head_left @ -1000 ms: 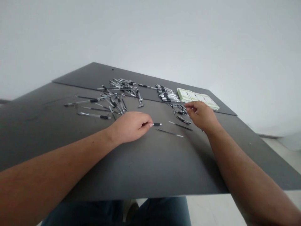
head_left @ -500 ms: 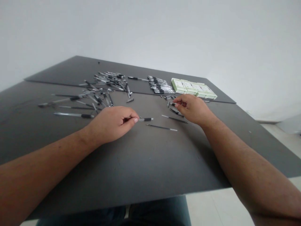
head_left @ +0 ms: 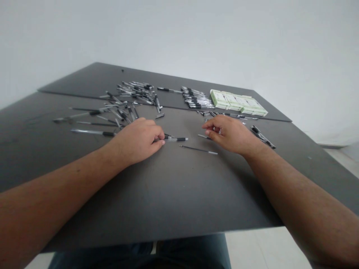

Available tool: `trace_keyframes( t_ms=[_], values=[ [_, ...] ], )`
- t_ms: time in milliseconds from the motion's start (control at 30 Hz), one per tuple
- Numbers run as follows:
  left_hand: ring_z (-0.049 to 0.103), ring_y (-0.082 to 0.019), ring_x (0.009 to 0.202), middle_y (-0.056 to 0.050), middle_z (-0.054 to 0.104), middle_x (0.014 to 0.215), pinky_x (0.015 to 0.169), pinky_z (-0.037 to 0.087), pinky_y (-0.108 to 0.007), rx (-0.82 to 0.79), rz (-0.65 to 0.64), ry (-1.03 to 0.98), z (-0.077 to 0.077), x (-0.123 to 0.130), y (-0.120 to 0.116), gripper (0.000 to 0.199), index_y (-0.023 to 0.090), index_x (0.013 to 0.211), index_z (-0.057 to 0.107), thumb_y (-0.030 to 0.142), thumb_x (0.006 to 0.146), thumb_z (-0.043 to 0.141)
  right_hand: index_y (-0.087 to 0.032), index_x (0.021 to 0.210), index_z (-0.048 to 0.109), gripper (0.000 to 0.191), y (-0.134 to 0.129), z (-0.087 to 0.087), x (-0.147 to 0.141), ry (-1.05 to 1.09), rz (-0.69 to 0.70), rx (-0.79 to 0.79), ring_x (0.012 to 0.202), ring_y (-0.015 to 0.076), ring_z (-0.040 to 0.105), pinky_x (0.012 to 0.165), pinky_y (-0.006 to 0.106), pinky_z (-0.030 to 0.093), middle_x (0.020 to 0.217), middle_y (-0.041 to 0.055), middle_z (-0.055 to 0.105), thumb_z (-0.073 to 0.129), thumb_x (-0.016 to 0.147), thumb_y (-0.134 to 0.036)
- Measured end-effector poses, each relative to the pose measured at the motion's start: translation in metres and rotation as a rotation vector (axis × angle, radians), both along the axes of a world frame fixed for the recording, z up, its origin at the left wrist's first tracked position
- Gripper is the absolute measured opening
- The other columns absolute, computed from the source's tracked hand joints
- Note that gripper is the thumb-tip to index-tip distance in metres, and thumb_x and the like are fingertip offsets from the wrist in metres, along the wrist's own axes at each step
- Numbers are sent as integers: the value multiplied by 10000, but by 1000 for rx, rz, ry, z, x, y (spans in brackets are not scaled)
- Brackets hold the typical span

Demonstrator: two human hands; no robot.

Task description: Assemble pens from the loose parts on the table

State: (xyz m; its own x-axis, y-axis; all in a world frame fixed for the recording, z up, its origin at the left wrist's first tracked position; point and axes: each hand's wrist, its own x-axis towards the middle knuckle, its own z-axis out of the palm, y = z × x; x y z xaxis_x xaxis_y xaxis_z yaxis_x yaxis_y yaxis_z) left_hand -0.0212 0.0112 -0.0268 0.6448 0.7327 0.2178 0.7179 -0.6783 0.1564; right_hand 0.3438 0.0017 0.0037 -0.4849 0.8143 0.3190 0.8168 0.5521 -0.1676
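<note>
My left hand (head_left: pixel 141 139) rests low over the table, thumb and forefinger closed on a clear pen barrel with a black grip (head_left: pixel 181 139). Another thin dark piece (head_left: pixel 168 136) shows just behind that barrel, partly hidden by the fingers. My right hand (head_left: pixel 228 133) hovers with curled fingers, thumb and forefinger tips slightly apart and nothing visible between them. Below its fingertips lies an ink refill (head_left: pixel 204 136), mostly covered by the hand. A second refill (head_left: pixel 198 150) lies between the hands, nearer me. Several small clear caps (head_left: pixel 206 114) lie behind my right hand.
A loose heap of pens and parts (head_left: pixel 137 93) spreads at the left. Pens in a neat row (head_left: pixel 196 98) lie beside green-and-white boxes (head_left: pixel 238 102) at the back. A few black-and-clear pieces (head_left: pixel 263 136) lie right of my right wrist. A raised board edge (head_left: pixel 168 107) crosses the table.
The view has shifted slightly. A dark piece at my right fingertips is no longer visible there, and the fingers have parted. Black-and-clear pieces now show right of that wrist. My left hand keeps its pinch.
</note>
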Motion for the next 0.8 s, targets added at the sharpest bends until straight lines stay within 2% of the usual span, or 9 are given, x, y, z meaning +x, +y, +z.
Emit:
trace_keyframes(
  t_ms=[133, 433, 600, 700, 800],
  values=[
    [790, -359, 1015, -120, 863, 984, 1014, 556, -512, -9, 6, -13, 0, 0, -1, 393, 227, 1092, 865, 481, 1016, 575, -214, 1255, 923, 269, -4, 2, -3, -14, 0, -15, 913, 258, 773, 911, 380, 583, 1141, 104, 898, 733, 1075, -278],
    [736, -304, 894, -89, 792, 873, 968, 532, -463, -10, -12, 31, 2, 1, 2, 368, 259, 939, 860, 473, 1015, 571, -197, 1250, 919, 284, -5, 3, -5, -7, 19, -38, 913, 246, 772, 889, 367, 579, 1158, 113, 904, 715, 1075, -287],
    [741, -329, 924, -105, 794, 869, 997, 554, -491, -5, 3, 23, 3, 1, 1, 389, 243, 941, 874, 459, 1009, 557, -198, 1233, 920, 288, -4, 3, -6, 14, 20, -19, 892, 249, 768, 876, 375, 578, 1132, 114, 905, 712, 1062, -300],
    [739, -326, 929, -98, 778, 875, 1002, 570, -488, 6, 81, -64, 9, 4, -3, 374, 242, 967, 885, 465, 999, 587, -217, 1137, 923, 241, -8, 6, -9, 67, -12, 10, 895, 259, 775, 876, 378, 574, 1053, 95, 901, 713, 1057, -305],
    [724, -277, 867, -69, 765, 883, 954, 580, -439, -6, 171, -244, 17, 9, -12, 312, 249, 966, 878, 448, 970, 637, -234, 1042, 921, 215, -16, 9, -16, 169, -58, -33, 869, 249, 779, 842, 366, 558, 969, 62, 887, 741, 1066, -349]
  ],
)
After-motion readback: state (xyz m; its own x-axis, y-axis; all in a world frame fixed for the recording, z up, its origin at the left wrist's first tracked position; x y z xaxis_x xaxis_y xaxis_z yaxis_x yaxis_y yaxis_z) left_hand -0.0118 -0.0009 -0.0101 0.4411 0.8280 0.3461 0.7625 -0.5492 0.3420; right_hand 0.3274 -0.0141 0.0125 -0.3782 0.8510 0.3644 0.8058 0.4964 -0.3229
